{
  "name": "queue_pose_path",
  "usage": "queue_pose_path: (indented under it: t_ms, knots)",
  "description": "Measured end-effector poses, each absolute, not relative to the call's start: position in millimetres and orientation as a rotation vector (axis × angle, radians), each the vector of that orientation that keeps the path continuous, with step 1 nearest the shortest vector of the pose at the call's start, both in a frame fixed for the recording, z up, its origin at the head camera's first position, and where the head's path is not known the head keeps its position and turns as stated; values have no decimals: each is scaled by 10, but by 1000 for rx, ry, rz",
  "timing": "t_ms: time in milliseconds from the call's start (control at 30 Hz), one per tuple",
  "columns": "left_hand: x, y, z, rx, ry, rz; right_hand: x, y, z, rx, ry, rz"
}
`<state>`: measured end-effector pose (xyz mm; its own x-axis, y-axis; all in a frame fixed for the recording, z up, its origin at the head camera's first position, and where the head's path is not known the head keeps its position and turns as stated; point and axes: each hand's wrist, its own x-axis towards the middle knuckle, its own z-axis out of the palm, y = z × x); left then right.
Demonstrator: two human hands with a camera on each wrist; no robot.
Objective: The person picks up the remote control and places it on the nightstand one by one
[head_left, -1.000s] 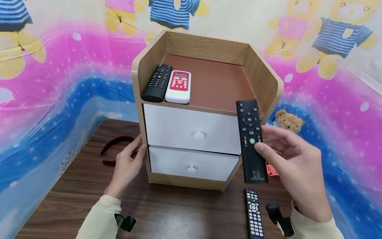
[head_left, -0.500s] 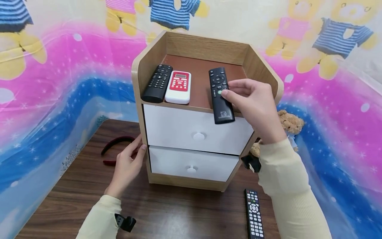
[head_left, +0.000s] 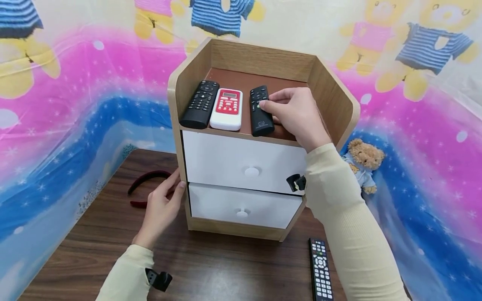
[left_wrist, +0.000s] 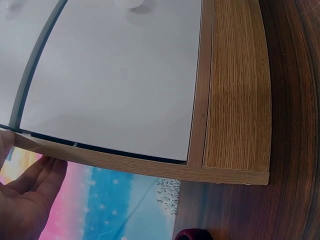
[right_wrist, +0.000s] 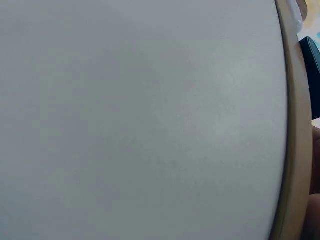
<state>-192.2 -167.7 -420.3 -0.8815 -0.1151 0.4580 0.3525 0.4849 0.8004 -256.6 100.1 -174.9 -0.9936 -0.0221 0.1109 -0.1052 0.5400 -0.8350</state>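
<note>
In the head view a slim black remote control (head_left: 261, 112) is at the front of the small wooden cabinet's (head_left: 263, 56) brown top. My right hand (head_left: 295, 109) pinches it from the right, thumb over its buttons. Left of it lie a white remote with a red face (head_left: 227, 109) and a thicker black remote (head_left: 199, 104), side by side. My left hand (head_left: 161, 208) grips the cabinet's left side edge, thumb in front and fingers (left_wrist: 50, 182) behind the panel. The right wrist view is filled mostly by the white upper drawer front (right_wrist: 150, 125).
A black remote with white buttons (head_left: 321, 269) lies on the dark wood table (head_left: 226, 267), front right. A dark red headband-like arc (head_left: 147, 177) is left of the cabinet, and a teddy bear (head_left: 364, 161) is at its right. Low wooden walls bound the cabinet top.
My right hand has carried the slim black remote from the right of the cabinet leftward and onto the top, close to the white remote. My left hand has stayed at the cabinet's side.
</note>
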Motion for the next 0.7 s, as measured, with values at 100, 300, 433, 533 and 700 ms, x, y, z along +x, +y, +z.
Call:
queue_pose_path:
  t_ms: [100,300,433,533,700]
  knots:
    - [-1928,-1669,-4196,-189,-2280,-1376,-2590,969,-1754,137,-2683,1419]
    - [-1923,-1665,-4191,-181,-2283,-1392,-2617,911,-1818,153,-2672,1333]
    - [-1928,-1665,-4195,-180,-2285,-1381,-2618,895,-1860,155,-2668,1317]
    - [-1933,-1669,-4205,-174,-2290,-1376,-2617,883,-1873,162,-2665,1319]
    - [-1942,-1679,-4220,-178,-2294,-1371,-2615,871,-1884,156,-2666,1319]
